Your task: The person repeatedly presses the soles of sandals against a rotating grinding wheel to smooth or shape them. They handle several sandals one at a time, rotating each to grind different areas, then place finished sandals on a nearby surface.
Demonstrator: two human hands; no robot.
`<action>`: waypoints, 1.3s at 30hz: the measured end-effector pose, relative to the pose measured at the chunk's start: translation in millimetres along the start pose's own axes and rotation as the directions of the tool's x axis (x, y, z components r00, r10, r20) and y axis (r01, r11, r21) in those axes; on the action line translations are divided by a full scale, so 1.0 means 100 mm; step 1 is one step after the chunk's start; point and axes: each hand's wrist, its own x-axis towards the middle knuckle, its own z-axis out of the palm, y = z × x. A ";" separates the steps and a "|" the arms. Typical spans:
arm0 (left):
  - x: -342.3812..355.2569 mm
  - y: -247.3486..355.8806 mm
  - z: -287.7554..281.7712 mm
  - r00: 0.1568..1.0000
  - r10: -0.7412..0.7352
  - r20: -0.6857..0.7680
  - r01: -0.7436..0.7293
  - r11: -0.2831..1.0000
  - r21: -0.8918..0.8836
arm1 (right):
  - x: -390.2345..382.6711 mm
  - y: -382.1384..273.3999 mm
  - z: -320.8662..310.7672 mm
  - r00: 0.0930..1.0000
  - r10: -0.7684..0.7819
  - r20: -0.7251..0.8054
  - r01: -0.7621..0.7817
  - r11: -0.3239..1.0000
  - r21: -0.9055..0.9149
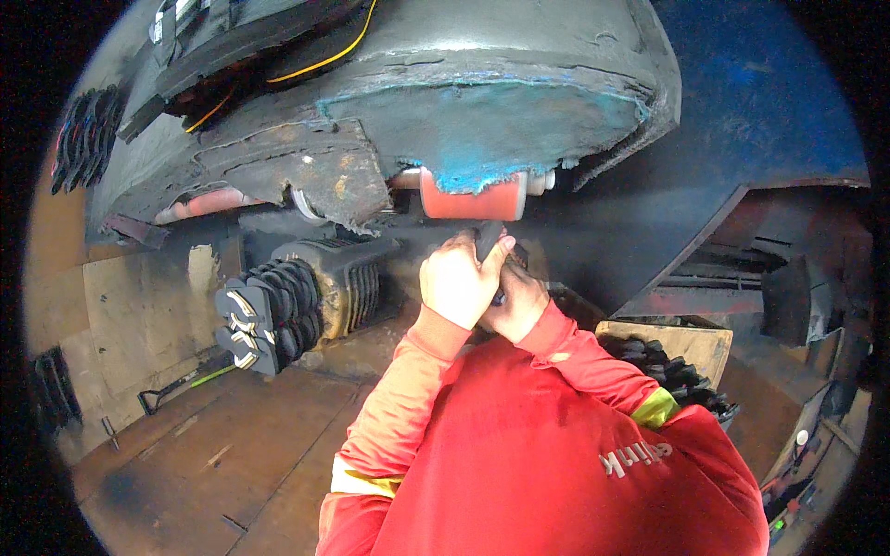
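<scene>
My left hand (456, 283) and my right hand (524, 301) are close together in front of my chest, both closed around a black sole (487, 239). Most of the sole is hidden by my fingers, so its full shape does not show. Just beyond it is an orange-red sanding roller (473, 196), partly covered by a ragged, dusty cloth flap (501, 130) with blue-green powder. Whether the sole touches the roller cannot be made out.
A stack of black flip-flops (269, 310) with pale straps stands at left, beside a dusty ribbed motor (348, 278). A box (709, 347) holding black pieces is at right. A green-handled tool (211, 375) lies on the brown floor (222, 463).
</scene>
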 end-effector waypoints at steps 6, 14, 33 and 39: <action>-0.06 0.05 -0.06 1.000 -0.012 0.004 0.012 0.999 -0.045 | -0.04 -0.02 -0.06 0.987 0.091 0.136 -0.079 0.993 -0.085; -0.05 0.04 -0.01 1.000 0.003 0.010 -0.003 1.000 0.000 | -0.01 -0.02 0.04 0.997 -0.060 -0.049 0.059 0.998 -0.011; -0.06 0.07 -0.04 1.000 -0.011 0.020 0.012 0.996 -0.090 | -0.02 0.03 0.01 0.995 -0.095 -0.026 0.091 0.987 -0.130; -0.08 0.07 -0.02 1.000 -0.024 0.007 0.025 0.998 -0.058 | 0.00 0.08 0.05 0.985 -0.167 -0.042 0.156 0.967 -0.201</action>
